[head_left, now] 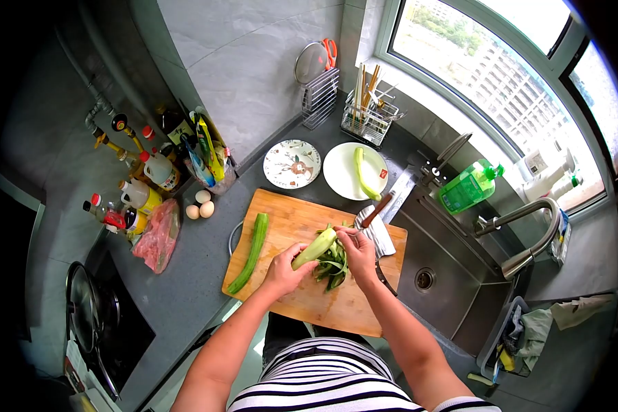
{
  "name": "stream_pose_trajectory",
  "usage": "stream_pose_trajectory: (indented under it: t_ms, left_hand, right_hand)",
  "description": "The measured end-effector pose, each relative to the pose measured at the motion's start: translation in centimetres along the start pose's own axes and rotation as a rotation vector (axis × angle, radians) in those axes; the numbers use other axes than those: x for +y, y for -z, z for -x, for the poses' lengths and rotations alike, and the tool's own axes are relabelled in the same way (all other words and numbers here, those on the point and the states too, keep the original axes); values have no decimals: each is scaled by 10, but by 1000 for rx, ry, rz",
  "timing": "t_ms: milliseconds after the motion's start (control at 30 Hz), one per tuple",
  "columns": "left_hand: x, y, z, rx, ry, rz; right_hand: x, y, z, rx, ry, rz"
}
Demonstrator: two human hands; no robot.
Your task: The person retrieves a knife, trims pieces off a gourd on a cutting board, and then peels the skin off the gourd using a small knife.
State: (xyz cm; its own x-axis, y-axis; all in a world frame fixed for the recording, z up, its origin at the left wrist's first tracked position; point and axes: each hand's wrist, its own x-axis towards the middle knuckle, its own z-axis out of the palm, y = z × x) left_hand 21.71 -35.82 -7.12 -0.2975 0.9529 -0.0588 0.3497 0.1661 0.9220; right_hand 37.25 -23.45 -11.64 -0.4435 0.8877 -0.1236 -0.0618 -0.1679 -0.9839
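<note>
My left hand (285,270) is wrapped round a peeled, pale green luffa (316,248), tilted up to the right above the wooden cutting board (309,305). My right hand (356,251) is closed at the luffa's far end, fingertips pinched together; what they pinch is too small to make out. Dark green peelings (334,268) lie in a heap under the hands. A long unpeeled luffa (252,253) rests along the board's left side. At the board's right lies a cleaver (384,240) with a brown handle, and a black handle (386,279) shows beside my right wrist.
Behind the board stand a patterned plate (292,164) and a white plate (340,180) holding a peeled pale strip-like gourd (365,175). The sink (453,295) is at right, near a green soap bottle (468,187). Eggs (200,206), bottles and a pink bag (159,237) sit left.
</note>
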Motion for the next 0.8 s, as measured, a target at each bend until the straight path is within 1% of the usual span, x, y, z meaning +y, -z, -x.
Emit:
stream_pose_trajectory:
  t_ms: [100, 133, 233, 267, 367, 400, 433, 500, 533, 567, 633, 700, 767, 800]
  left_hand:
    - [-7, 0, -2, -13, 48, -11]
    - [-8, -1, -3, -22, 71, -10]
    - [-11, -4, -7, -114, 89, 66]
    - [-12, -5, -9, -139, 120, 120]
    - [-16, -5, -11, -178, 213, 249]
    - [-17, -5, -11, -172, 240, 270]
    - [-18, -4, -12, -168, 266, 291]
    - [-23, -2, -17, -159, 361, 340]
    - [-25, -3, -21, -156, 408, 366]
    - [-26, -6, -25, -142, 433, 432]
    - [-29, -10, -34, -115, 482, 560]
    - [-27, -18, -52, -130, 511, 741]
    - [-22, -25, -74, -155, 572, 893]
    - [-24, -30, -88, -180, 519, 890]
  right_hand:
    - [-12, -10, 1, 57, 16, -259]
    - [-16, -13, 1, 5, 42, -253]
    - [-17, -21, -2, -49, 75, -168]
    - [-16, -24, -4, -33, 101, -179]
    - [-6, -17, -23, 241, -38, -301]
    - [-15, -19, -24, 345, -37, -340]
    - [-17, -12, -25, 306, -30, -234]
    - [-12, -4, -18, 109, 57, 98]
    - [-16, 3, -14, 0, 49, 422]
    - [-20, 9, -10, -118, 151, 592]
    - [-17, 12, -9, -105, 215, 667]
    - [1, 15, -11, 29, 48, 312]
    - [2, 25, -12, 64, -35, 357]
    - [-5, 28, -10, 59, 21, 381]
